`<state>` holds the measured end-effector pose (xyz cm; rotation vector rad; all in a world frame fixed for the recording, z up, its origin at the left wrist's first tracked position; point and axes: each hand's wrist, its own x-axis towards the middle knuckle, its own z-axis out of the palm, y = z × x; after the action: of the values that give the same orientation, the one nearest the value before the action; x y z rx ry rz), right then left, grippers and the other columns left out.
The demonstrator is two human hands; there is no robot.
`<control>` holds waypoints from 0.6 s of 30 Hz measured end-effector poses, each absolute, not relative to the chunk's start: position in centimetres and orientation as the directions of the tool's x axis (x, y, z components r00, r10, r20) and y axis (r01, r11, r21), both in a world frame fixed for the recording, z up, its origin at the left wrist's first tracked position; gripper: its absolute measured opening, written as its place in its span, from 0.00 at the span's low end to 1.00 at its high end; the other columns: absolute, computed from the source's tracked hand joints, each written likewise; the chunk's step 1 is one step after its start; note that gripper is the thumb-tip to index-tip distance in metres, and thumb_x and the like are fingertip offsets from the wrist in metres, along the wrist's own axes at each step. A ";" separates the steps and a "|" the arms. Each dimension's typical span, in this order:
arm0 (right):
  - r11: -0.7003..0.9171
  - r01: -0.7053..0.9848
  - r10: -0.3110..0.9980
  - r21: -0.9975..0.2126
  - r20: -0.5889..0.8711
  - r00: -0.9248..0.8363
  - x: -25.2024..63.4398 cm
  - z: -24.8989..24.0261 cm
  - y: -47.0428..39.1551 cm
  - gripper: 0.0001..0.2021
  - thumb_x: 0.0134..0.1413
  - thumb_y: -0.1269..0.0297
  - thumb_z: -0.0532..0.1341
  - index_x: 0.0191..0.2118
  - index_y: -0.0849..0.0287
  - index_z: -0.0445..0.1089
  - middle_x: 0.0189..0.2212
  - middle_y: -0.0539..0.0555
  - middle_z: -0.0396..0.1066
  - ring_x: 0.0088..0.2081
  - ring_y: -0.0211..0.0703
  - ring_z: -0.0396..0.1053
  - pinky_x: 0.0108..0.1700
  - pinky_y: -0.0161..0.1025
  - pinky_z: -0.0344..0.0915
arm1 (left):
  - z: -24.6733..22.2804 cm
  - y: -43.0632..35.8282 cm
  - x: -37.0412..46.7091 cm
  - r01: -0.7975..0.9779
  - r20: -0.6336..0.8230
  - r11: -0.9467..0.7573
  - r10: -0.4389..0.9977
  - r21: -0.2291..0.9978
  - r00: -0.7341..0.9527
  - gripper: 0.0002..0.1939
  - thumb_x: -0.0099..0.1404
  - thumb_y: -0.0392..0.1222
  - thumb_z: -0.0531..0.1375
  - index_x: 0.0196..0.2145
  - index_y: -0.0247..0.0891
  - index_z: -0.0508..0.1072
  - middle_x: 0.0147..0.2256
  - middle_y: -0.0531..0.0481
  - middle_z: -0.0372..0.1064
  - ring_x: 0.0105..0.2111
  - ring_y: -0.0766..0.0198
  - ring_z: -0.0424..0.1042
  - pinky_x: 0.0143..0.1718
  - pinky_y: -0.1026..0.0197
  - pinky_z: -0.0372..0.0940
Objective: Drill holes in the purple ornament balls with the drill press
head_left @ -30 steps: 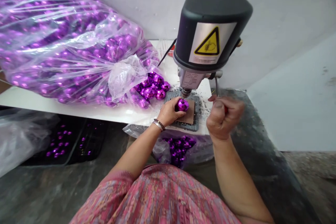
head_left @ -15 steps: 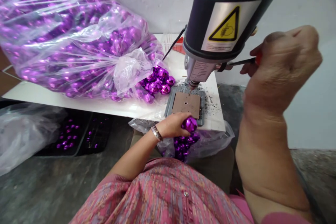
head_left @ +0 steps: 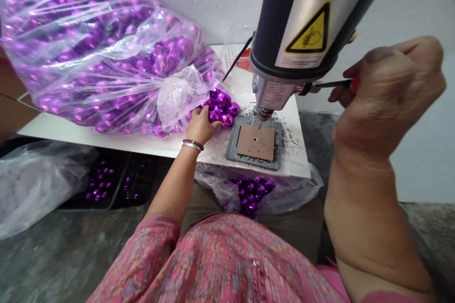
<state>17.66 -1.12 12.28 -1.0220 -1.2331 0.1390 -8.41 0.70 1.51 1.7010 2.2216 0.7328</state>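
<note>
My left hand (head_left: 201, 125) is at the loose shiny purple faceted balls (head_left: 222, 104) by the mouth of a big clear plastic bag (head_left: 106, 57). Its thumb and fingers are apart over the pile's near edge, fingertips partly hidden among the balls. My right hand (head_left: 387, 90) is wrapped round the red-tipped lever (head_left: 334, 84) of a small bench drill press (head_left: 302, 33). Below the drill bit (head_left: 260, 124), a brown square plate (head_left: 256, 143) with a small hole lies on the grey base (head_left: 232, 151); no ball is on the plate.
More purple balls lie in an open plastic bag (head_left: 291, 194) at my lap, under the table's front edge. Dark shavings are scattered on the white table (head_left: 291, 163) around the base. Black trays (head_left: 106, 203) holding purple balls and another plastic bag (head_left: 39, 184) are at lower left.
My left hand has let go of a purple ball above the lap bag and moved up and left to the loose pile. My right hand stays on the lever.
</note>
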 end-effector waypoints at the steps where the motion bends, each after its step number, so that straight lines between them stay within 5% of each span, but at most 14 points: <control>1: 0.570 0.418 0.595 -0.707 0.707 0.383 17.7 12.2 -1.1 0.14 0.62 0.60 0.51 0.26 0.60 0.53 0.23 0.46 0.52 0.22 0.24 0.54 0.28 0.32 0.52 | 1.5 1.1 -8.7 0.843 0.062 0.198 0.963 0.500 -0.263 0.37 0.57 0.43 0.71 0.62 0.35 0.68 0.58 0.30 0.68 0.58 0.39 0.69 0.59 0.44 0.65; 4: 0.591 0.414 0.582 -0.692 0.721 0.376 17.6 12.1 -1.2 0.13 0.62 0.61 0.51 0.27 0.59 0.52 0.22 0.45 0.52 0.22 0.24 0.54 0.28 0.32 0.51 | 1.7 0.9 -8.9 0.852 0.031 0.189 0.972 0.489 -0.233 0.34 0.55 0.41 0.70 0.59 0.35 0.71 0.53 0.32 0.72 0.56 0.39 0.71 0.58 0.44 0.65; 6: 0.600 0.421 0.575 -0.681 0.732 0.365 17.6 12.1 -1.2 0.13 0.62 0.62 0.50 0.27 0.59 0.52 0.22 0.45 0.52 0.22 0.23 0.53 0.28 0.31 0.50 | 2.0 0.1 -8.5 0.796 0.056 0.154 0.972 0.586 -0.229 0.31 0.56 0.41 0.69 0.57 0.35 0.71 0.50 0.35 0.74 0.53 0.42 0.73 0.56 0.45 0.66; 10: 0.609 0.445 0.573 -0.656 0.752 0.326 17.9 12.7 -0.4 0.13 0.65 0.63 0.47 0.27 0.59 0.50 0.22 0.45 0.51 0.23 0.23 0.55 0.28 0.31 0.49 | 2.1 -1.9 -6.2 0.315 -0.130 0.161 0.985 0.935 -0.116 0.25 0.59 0.42 0.67 0.53 0.38 0.67 0.44 0.44 0.76 0.41 0.57 0.77 0.42 0.56 0.71; 13: 0.610 0.430 0.612 -0.666 0.740 0.277 18.2 14.0 0.7 0.15 0.65 0.63 0.50 0.27 0.57 0.48 0.21 0.46 0.52 0.23 0.25 0.56 0.26 0.30 0.50 | 1.1 -2.4 -3.9 0.008 -0.316 0.316 0.949 0.949 0.016 0.20 0.61 0.42 0.67 0.47 0.39 0.64 0.41 0.47 0.75 0.33 0.63 0.78 0.31 0.63 0.67; 18: 0.426 0.358 0.804 -0.831 0.529 0.270 18.5 16.6 1.3 0.14 0.64 0.60 0.51 0.27 0.60 0.54 0.24 0.45 0.55 0.23 0.19 0.53 0.26 0.25 0.51 | -0.8 -1.5 -1.5 0.101 -0.283 0.283 0.959 0.954 -0.013 0.25 0.57 0.45 0.72 0.45 0.39 0.64 0.35 0.53 0.72 0.25 0.70 0.71 0.25 0.67 0.60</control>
<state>18.50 1.29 16.61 -1.1603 -1.3272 0.4163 -1.46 -1.53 -0.79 1.0661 1.4042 0.9433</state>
